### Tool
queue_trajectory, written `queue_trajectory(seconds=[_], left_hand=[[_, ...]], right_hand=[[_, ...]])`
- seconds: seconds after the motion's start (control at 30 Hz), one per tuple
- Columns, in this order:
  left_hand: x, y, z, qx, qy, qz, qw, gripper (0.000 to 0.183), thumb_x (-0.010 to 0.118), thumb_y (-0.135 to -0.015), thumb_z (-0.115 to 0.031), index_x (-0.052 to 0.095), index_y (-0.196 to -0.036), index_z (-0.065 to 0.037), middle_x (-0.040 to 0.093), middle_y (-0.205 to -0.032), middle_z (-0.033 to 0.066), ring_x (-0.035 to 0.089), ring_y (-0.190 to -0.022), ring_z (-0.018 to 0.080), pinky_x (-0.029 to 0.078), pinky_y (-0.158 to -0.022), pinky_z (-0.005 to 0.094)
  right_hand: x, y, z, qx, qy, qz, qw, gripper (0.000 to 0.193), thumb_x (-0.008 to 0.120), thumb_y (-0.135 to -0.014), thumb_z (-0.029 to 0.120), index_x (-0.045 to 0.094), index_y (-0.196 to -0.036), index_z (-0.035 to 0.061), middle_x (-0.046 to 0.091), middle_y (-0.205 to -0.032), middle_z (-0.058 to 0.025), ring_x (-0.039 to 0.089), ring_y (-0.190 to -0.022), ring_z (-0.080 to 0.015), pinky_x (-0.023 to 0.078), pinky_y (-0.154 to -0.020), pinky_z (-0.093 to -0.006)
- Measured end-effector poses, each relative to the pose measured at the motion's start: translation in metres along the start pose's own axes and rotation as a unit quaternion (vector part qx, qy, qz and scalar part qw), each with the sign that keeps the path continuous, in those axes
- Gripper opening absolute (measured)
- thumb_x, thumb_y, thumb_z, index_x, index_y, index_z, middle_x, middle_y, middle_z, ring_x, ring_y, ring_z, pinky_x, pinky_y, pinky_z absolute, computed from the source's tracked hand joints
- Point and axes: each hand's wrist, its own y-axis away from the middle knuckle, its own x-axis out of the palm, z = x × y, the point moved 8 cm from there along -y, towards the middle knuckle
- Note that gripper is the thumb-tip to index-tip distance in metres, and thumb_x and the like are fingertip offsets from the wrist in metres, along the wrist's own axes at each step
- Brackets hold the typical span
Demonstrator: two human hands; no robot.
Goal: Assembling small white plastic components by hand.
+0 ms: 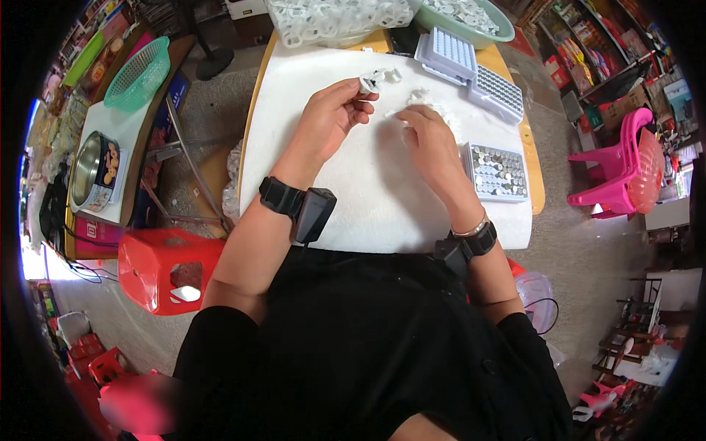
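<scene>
My left hand (334,114) is closed, with a small white plastic part (370,85) pinched between thumb and fingertips above the table. A dark spot shows on that part. Just beyond it lies another white plastic piece (394,75). My right hand (430,140) hovers low over the white-covered table (346,198), its fingers bent down beside a loose pile of small white parts (447,114). The undersides of those fingers are hidden, so whether they grip anything does not show. To its right sits a tray of round silvery pieces (497,170).
At the far edge lie a clear bag of white ring-shaped parts (338,22) and a green bowl (496,26) of white parts. Stacked pale trays (448,55) and another gridded tray (497,92) stand back right. A red stool (147,268) is left, a pink chair (625,162) right.
</scene>
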Motion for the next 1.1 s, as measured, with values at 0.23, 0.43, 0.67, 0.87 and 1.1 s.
queue_trajectory(seconds=[0.23, 0.43, 0.67, 0.87, 1.1], left_hand=[[0.005, 0.002, -0.005, 0.006, -0.017, -0.007, 1.000, 0.026, 0.046, -0.094, -0.015, 0.055, -0.106, 0.007, 0.061, -0.094, 0.0129, 0.057, -0.079, 0.0154, 0.048, -0.068, 0.0261], [-0.002, 0.000, -0.006, 0.012, -0.018, -0.011, 1.000, 0.026, 0.047, -0.094, -0.015, 0.056, -0.105, 0.006, 0.061, -0.092, 0.0131, 0.057, -0.078, 0.0150, 0.048, -0.067, 0.0259], [-0.016, -0.004, -0.008, 0.014, 0.004, -0.055, 0.998, 0.023, 0.049, -0.093, -0.016, 0.057, -0.100, 0.003, 0.062, -0.091, 0.0132, 0.057, -0.076, 0.0160, 0.047, -0.066, 0.0261], [-0.014, 0.001, -0.007, 0.012, -0.008, -0.045, 0.999, 0.022, 0.051, -0.092, -0.019, 0.058, -0.100, 0.000, 0.062, -0.091, 0.0108, 0.057, -0.077, 0.0140, 0.047, -0.065, 0.0234], [-0.009, 0.000, -0.006, 0.009, -0.006, -0.033, 0.999, 0.022, 0.051, -0.093, -0.019, 0.058, -0.100, 0.000, 0.062, -0.091, 0.0111, 0.056, -0.077, 0.0137, 0.047, -0.065, 0.0231]], right_hand=[[-0.022, 0.004, -0.025, 0.172, -0.052, 0.028, 0.983, 0.018, 0.056, -0.079, 0.002, 0.065, -0.094, -0.0005, 0.062, -0.092, -0.0165, 0.061, -0.078, -0.0307, 0.048, -0.072, -0.0365], [0.004, 0.005, -0.008, 0.106, -0.025, 0.057, 0.992, 0.015, 0.059, -0.076, 0.003, 0.066, -0.089, 0.0018, 0.062, -0.085, -0.0138, 0.060, -0.077, -0.0287, 0.049, -0.070, -0.0367], [0.038, -0.014, 0.014, 0.005, 0.007, 0.088, 0.996, 0.013, 0.062, -0.074, 0.007, 0.067, -0.085, 0.0034, 0.061, -0.084, -0.0129, 0.057, -0.085, -0.0298, 0.047, -0.077, -0.0380], [0.033, -0.007, 0.003, 0.150, -0.121, 0.147, 0.970, 0.012, 0.061, -0.074, 0.006, 0.066, -0.083, 0.0014, 0.061, -0.084, -0.0126, 0.057, -0.085, -0.0286, 0.047, -0.072, -0.0366], [0.025, 0.020, 0.041, -0.114, 0.076, 0.118, 0.983, 0.018, 0.057, -0.071, 0.001, 0.062, -0.088, 0.0040, 0.057, -0.083, -0.0107, 0.056, -0.083, -0.0279, 0.046, -0.072, -0.0368]])
